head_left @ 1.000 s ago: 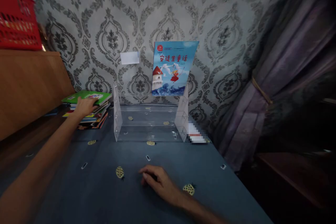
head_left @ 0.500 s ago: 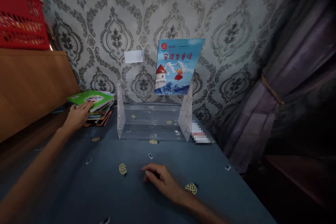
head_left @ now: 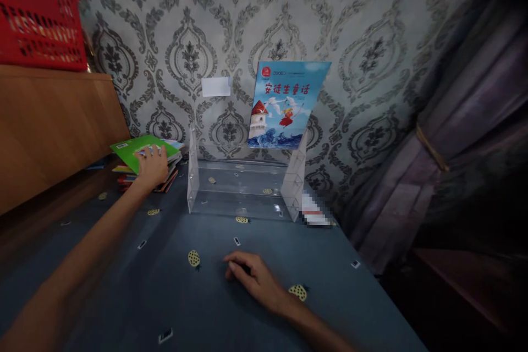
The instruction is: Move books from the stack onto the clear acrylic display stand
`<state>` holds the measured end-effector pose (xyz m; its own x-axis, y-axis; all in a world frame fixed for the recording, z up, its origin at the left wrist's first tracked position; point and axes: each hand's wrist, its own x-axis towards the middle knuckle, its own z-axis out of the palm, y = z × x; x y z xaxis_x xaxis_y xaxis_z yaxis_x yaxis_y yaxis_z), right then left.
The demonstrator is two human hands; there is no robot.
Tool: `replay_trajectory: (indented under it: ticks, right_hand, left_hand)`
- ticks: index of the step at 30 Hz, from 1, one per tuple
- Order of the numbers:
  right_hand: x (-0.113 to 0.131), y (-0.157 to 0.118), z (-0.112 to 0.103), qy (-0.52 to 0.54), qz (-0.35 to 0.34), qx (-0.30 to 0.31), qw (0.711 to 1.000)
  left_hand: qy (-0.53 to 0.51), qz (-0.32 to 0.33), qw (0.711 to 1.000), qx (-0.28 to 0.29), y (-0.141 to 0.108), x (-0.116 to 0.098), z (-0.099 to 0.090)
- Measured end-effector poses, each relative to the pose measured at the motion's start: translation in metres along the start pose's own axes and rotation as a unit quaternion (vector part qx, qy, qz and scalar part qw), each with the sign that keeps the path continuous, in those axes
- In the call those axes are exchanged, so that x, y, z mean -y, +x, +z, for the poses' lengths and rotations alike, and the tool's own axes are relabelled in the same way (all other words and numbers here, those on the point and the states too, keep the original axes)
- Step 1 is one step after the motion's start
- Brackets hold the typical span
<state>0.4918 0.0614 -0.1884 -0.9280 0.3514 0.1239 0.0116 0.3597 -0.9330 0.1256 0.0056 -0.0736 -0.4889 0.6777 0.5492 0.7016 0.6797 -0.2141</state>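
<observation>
My left hand (head_left: 153, 168) lies over a green book (head_left: 134, 151) on top of a stack of books (head_left: 127, 180) at the left of the table. Its fingers are spread on the cover, and the thumb side is partly hidden. My right hand (head_left: 253, 275) rests on the tablecloth near the front, holding nothing, with loosely bent fingers and a gap between thumb and forefinger. Beyond it stands a clear stepped display rack (head_left: 293, 181). A blue storybook (head_left: 284, 107) with red Chinese characters leans upright on the rack's top level at the right.
A blue-grey tablecloth (head_left: 214, 297) with pineapple prints covers the table. At the left, a wooden cabinet (head_left: 53, 126) carries a red plastic basket (head_left: 41, 22). A blurred-out white item (head_left: 315, 212) lies right of the rack. A tied curtain (head_left: 408, 192) hangs at the right.
My left hand has moved right across the stack, and the green book under it has turned. The right hand stays put. The view has shifted slightly.
</observation>
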Motion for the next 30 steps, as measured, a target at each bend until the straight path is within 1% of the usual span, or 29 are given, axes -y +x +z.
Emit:
replay_trajectory:
  ticks: [3,5,9,13,17,21,24,26,30]
  right_hand:
    - [0.000,0.000,0.000,0.004,-0.009,0.002,1.000]
    - [0.000,0.001,0.000,0.003,-0.014,0.003,1.000]
    - [0.000,0.003,-0.001,-0.009,-0.021,0.009,1.000]
    - [0.001,0.003,-0.002,-0.021,-0.027,0.010,0.999]
    - [0.000,0.003,-0.001,-0.017,-0.031,0.006,0.999]
    - [-0.004,0.004,-0.001,-0.019,-0.042,0.002,0.999]
    - [-0.006,0.005,-0.001,-0.014,-0.043,0.006,0.999]
    - [-0.007,0.005,-0.001,-0.012,-0.042,0.005,0.999]
    - [-0.010,0.006,0.001,-0.015,-0.042,0.001,0.999]
  left_hand:
    - [-0.015,-0.056,0.998,0.025,0.009,0.001,0.010]
    - [-0.021,-0.059,0.997,0.034,0.003,0.007,0.017]
    - [-0.016,-0.027,0.999,0.030,-0.027,0.022,0.025]
    - [0.001,-0.009,1.000,0.027,-0.058,0.035,0.034]
    - [0.018,0.001,0.999,0.027,-0.080,0.044,0.044]
    - [0.022,0.013,0.999,0.041,-0.100,0.051,0.051]
    - [0.002,0.014,0.998,0.057,-0.115,0.056,0.052]
    - [-0.012,0.012,0.998,0.067,-0.124,0.059,0.049]
    - [-0.011,0.008,0.996,0.086,-0.145,0.059,0.033]
